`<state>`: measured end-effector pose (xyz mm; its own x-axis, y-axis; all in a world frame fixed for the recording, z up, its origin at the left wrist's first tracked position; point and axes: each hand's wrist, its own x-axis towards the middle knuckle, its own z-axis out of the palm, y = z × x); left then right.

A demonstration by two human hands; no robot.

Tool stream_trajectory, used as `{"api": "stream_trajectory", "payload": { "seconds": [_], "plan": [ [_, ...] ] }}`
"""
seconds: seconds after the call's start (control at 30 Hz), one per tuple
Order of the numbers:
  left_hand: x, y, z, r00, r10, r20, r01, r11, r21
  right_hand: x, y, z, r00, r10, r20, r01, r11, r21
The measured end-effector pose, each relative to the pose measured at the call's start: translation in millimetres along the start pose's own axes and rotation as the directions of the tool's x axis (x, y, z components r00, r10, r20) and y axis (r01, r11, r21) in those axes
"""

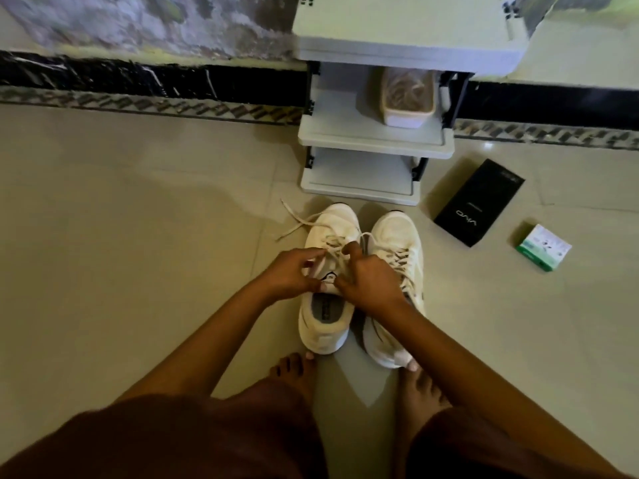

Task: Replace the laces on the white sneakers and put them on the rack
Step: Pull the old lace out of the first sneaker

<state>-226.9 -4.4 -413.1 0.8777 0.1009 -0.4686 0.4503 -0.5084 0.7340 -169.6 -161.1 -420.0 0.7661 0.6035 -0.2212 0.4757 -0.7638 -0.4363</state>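
Handling, as judged from this view:

- Lace (294, 224): trailing loose on the floor tiles to the left of the toe; flat, pale, limp. Likely light and soft, prone to slipping through fingers. Best pinched near the tip, or close to an eyelet.
- Left hand (294, 273): curling at the tongue of the left sneaker (328, 305), fingers pinching a lace strand.
- Left sneaker: standing on the floor just before the rack (373, 143), toe pointing toward it. White, cushioned, flexible upper over a firmer sole; likely light. Best gripped at heel or sole when lifting.
- Right hand (370, 281): closing on the lace over the same tongue, index finger raised.
- Right sneaker (397, 243): sitting beside the first, touching or nearly touching; lacing appearing complete.
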Motion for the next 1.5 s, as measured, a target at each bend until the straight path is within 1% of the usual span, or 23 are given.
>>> {"api": "stream_trajectory", "payload": {
  "seconds": [0.2,0.4,0.43,0.5,0.53,0.6,0.63,0.67,0.73,0.8,0.87,1.0,1.13,1.17,1.2,1.23,1.27,1.3,1.33,1.37,1.4,1.47,1.5],
  "plan": [
    [9.0,-16.1,2.2,0.998,0.051,0.023,-0.055,0.980,0.190,23.0,-17.2,-5.3,0.990,-0.041,0.136,0.082,0.949,-0.305],
    [11.6,-25.2,3.9,1.000,0.017,-0.006,-0.015,0.968,0.250,31.2,-24.8,-7.7,0.993,-0.082,0.089,0.113,0.885,-0.452],
    [9.8,-24.1,5.2,0.999,0.026,-0.033,-0.015,0.956,0.294,34.7,-24.9,-10.2,0.996,-0.060,0.069,0.079,0.941,-0.329],
    [7.8,-19.5,10.1,0.995,0.068,-0.076,-0.034,0.924,0.381,40.5,-24.4,-14.7,0.991,0.113,0.077,-0.120,0.987,0.103],
    [6.6,-17.5,12.9,0.992,0.083,-0.093,-0.038,0.913,0.407,42.6,-24.2,-15.0,0.974,0.189,0.127,-0.220,0.928,0.301],
    [4.9,-14.7,17.2,0.990,0.091,-0.105,-0.034,0.890,0.454,37.6,-25.5,-10.4,0.924,0.296,0.240,-0.381,0.705,0.599],
    [4.8,-13.9,17.0,0.990,0.092,-0.105,-0.031,0.878,0.477,34.0,-27.0,-8.5,0.912,0.311,0.268,-0.408,0.621,0.669],
    [5.1,-13.8,16.8,0.991,0.093,-0.100,-0.031,0.869,0.495,31.2,-25.3,-7.8,0.918,0.300,0.258,-0.393,0.615,0.683],
    [6.0,-14.2,15.0,0.992,0.091,-0.084,-0.034,0.854,0.519,29.8,-15.6,-10.8,0.970,0.195,0.147,-0.240,0.872,0.427],
    [5.9,-14.0,15.0,0.992,0.093,-0.085,-0.036,0.857,0.515,28.0,-8.9,-16.5,0.992,0.082,0.094,-0.086,0.996,0.034],
    [6.0,-13.3,15.4,0.992,0.093,-0.087,-0.035,0.856,0.516,25.3,-11.1,-17.9,0.994,0.039,0.101,-0.020,0.982,-0.187],
    [6.7,-13.7,17.6,0.989,0.110,-0.094,-0.039,0.827,0.561,24.7,-19.9,-11.6,0.995,-0.062,0.084,0.091,0.903,-0.420],
    [7.4,-15.4,18.9,0.991,0.096,-0.088,-0.030,0.822,0.568,21.9,-21.2,-13.4,0.994,-0.093,0.053,0.108,0.867,-0.487],
    [7.5,-15.9,19.2,0.992,0.096,-0.087,-0.030,0.823,0.567,22.0,-22.5,-14.6,0.997,-0.075,0.035,0.083,0.920,-0.384],
    [7.5,-16.4,19.5,0.991,0.098,-0.088,-0.032,0.828,0.559,22.4,-24.7,-17.8,1.000,-0.003,0.011,0.005,0.990,-0.142],
    [7.3,-17.1,18.9,0.990,0.102,-0.093,-0.035,0.837,0.546,24.3,-28.3,-23.1,0.993,0.108,0.056,-0.117,0.976,0.185],
    [7.5,-17.5,18.4,0.990,0.104,-0.100,-0.035,0.846,0.531,27.0,-30.4,-28.0,0.974,0.164,0.159,-0.222,0.836,0.502],
    [7.2,-18.0,18.1,0.990,0.100,-0.101,-0.033,0.854,0.519,28.2,-31.2,-30.1,0.961,0.186,0.205,-0.276,0.671,0.688],
    [7.1,-18.3,18.2,0.991,0.096,-0.096,-0.034,0.857,0.515,28.1,-29.6,-30.2,0.957,0.203,0.209,-0.289,0.593,0.751],
    [6.7,-18.6,18.7,0.991,0.097,-0.092,-0.036,0.856,0.516,27.0,-27.0,-28.9,0.957,0.202,0.207,-0.288,0.593,0.752],
    [5.9,-18.7,18.4,0.991,0.100,-0.092,-0.038,0.855,0.517,26.3,-23.9,-26.4,0.965,0.184,0.188,-0.263,0.692,0.673],
    [5.5,-18.2,17.4,0.991,0.103,-0.091,-0.041,0.856,0.516,26.3,-15.6,-20.4,0.978,0.075,0.195,-0.103,0.985,0.137],
    [6.0,-18.0,17.0,0.991,0.098,-0.088,-0.038,0.855,0.517,25.2,-13.0,-17.6,0.976,0.033,0.215,-0.012,0.995,-0.098]
  ]
}}
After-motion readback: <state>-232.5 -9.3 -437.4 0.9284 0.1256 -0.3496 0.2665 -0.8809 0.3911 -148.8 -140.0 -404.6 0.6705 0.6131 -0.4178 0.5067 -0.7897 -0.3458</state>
